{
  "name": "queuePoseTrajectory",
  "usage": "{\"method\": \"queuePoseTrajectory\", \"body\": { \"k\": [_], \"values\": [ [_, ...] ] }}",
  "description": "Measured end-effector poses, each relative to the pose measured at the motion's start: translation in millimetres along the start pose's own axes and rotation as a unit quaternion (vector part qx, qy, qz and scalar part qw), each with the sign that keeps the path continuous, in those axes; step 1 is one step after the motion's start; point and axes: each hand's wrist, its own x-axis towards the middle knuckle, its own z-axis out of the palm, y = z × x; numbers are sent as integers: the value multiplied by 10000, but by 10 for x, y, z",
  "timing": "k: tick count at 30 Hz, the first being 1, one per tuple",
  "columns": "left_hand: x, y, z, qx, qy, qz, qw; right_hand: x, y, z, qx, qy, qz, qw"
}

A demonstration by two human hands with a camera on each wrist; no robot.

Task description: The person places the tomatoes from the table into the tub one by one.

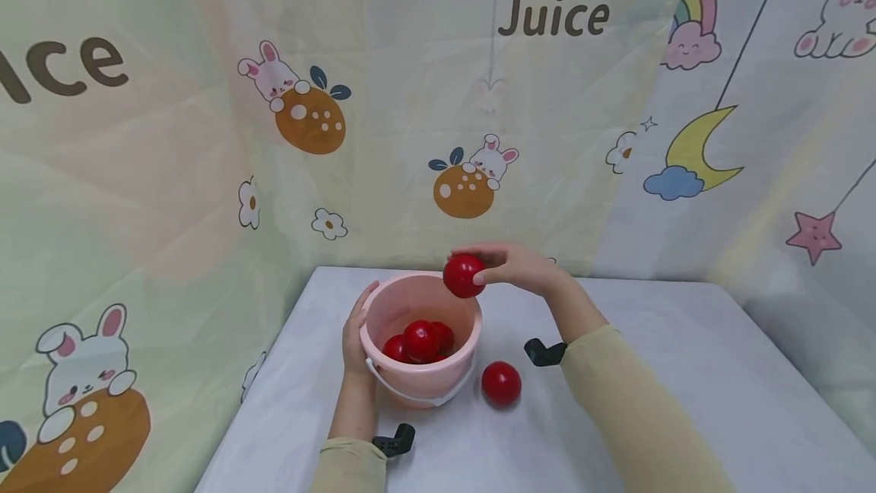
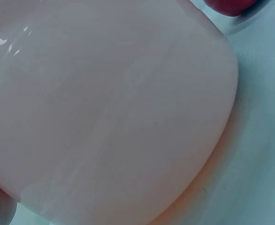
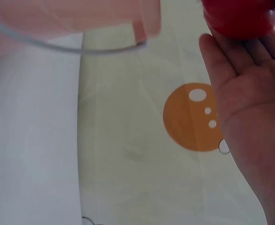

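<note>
A pink bucket (image 1: 420,383) with a white handle stands on the table, with several red balls (image 1: 420,341) lying inside it. My left hand (image 1: 356,341) rests against the bucket's left side, its fingers extended along the wall near the rim. Over the far right part of the rim, my right hand (image 1: 516,268) holds another red ball (image 1: 462,275) between thumb and fingers. That ball (image 3: 242,16) also shows at the top of the right wrist view, by the fingers. One more red ball (image 1: 501,384) lies on the table just right of the bucket.
A white cloth covers the table (image 1: 657,371). Printed fabric walls (image 1: 397,97) rise behind it and at the sides. The bucket's handle (image 1: 417,399) hangs down across its front. Each wrist carries a small black device (image 1: 544,352).
</note>
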Motion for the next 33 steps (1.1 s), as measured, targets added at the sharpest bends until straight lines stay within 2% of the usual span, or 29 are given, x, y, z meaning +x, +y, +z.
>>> {"method": "queuePoseTrajectory", "body": {
  "k": [4, 10, 13, 18, 27, 33],
  "values": [
    [8, -17, -9, 32, 49, 34, 10000, 128, -100, 51, -110, -651, -37, 9978],
    [-5, 0, 11, 9, 57, -41, 10000, 261, -253, 144, -453, -1186, 256, 9916],
    [-17, 12, 12, -28, 36, -67, 10000, 325, -333, 199, -699, -1508, 478, 9849],
    [-23, 14, 10, -38, 30, -73, 10000, 458, -408, 307, -961, -2082, 601, 9715],
    [8, -33, -2, 138, 133, -62, 9998, 714, -427, 542, -1495, -2255, 980, 9577],
    [12, -45, -14, 215, 134, -1, 9997, 793, -457, 660, -1753, -2375, 1167, 9483]
  ]
}}
